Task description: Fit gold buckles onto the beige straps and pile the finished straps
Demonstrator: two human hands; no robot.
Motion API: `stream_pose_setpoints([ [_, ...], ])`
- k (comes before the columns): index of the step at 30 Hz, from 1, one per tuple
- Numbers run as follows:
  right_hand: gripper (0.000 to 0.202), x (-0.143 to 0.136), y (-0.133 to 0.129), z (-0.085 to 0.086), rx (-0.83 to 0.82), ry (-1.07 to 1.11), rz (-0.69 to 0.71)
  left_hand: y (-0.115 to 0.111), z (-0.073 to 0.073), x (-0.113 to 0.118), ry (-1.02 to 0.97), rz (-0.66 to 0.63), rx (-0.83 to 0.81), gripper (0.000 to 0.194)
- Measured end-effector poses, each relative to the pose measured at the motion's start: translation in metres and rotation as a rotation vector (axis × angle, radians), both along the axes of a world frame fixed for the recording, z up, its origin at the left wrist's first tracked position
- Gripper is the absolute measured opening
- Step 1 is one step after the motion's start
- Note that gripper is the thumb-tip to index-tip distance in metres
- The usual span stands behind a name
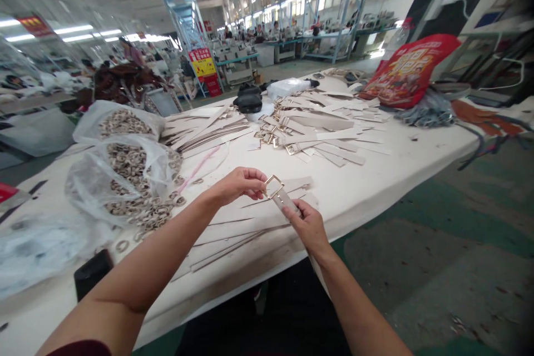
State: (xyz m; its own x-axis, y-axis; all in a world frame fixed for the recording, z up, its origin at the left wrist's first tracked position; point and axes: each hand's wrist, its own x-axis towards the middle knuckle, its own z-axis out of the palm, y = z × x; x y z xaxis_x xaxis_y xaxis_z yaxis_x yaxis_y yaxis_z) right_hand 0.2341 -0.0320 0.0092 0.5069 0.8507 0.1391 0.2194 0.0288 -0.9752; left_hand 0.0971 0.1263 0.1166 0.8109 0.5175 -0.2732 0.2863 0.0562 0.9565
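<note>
Above the near part of the table, my left hand (244,184) pinches the left edge of a gold square buckle (274,186). The buckle sits at the end of a pale beige strap (282,200). My right hand (307,225) grips this strap just below the buckle, thumb on top, and its tail hangs down past my wrist. Under and around my hands lie several flat beige strips (237,228). Farther back is a pile of beige straps (321,119), with gold buckles (270,136) at their near ends.
At the left, clear plastic bags (83,178) hold many small beige loops (129,169), some spilled onto the white table (371,189). A dark case (94,273) lies by my left forearm. A red printed bag (406,75) stands at the back right. Beige strips (208,130) are stacked at the back left.
</note>
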Motion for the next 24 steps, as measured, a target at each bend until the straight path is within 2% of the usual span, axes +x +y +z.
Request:
stream_pose_setpoints([
  [5,0.035,-0.015,-0.017,0.002,0.01,0.047,0.063,-0.009,-0.016,-0.02,-0.006,0.109,-0.028,0.022],
  [8,0.033,-0.019,-0.019,0.003,0.002,0.007,0.099,-0.018,-0.031,-0.028,0.009,0.071,-0.065,0.021],
  [11,0.032,-0.019,-0.019,0.005,-0.01,-0.033,0.115,-0.028,-0.047,-0.035,-0.017,0.033,-0.158,0.019],
  [14,0.032,-0.016,-0.025,0.004,-0.04,-0.054,0.099,-0.032,-0.06,-0.044,-0.084,0.101,-0.281,0.019],
  [18,0.03,-0.015,-0.034,0.001,-0.077,-0.075,0.151,-0.032,-0.068,-0.051,-0.122,0.152,-0.396,0.019],
  [24,0.031,-0.022,-0.027,-0.006,-0.049,-0.078,0.26,-0.039,-0.073,-0.05,-0.114,0.061,-0.436,0.025],
])
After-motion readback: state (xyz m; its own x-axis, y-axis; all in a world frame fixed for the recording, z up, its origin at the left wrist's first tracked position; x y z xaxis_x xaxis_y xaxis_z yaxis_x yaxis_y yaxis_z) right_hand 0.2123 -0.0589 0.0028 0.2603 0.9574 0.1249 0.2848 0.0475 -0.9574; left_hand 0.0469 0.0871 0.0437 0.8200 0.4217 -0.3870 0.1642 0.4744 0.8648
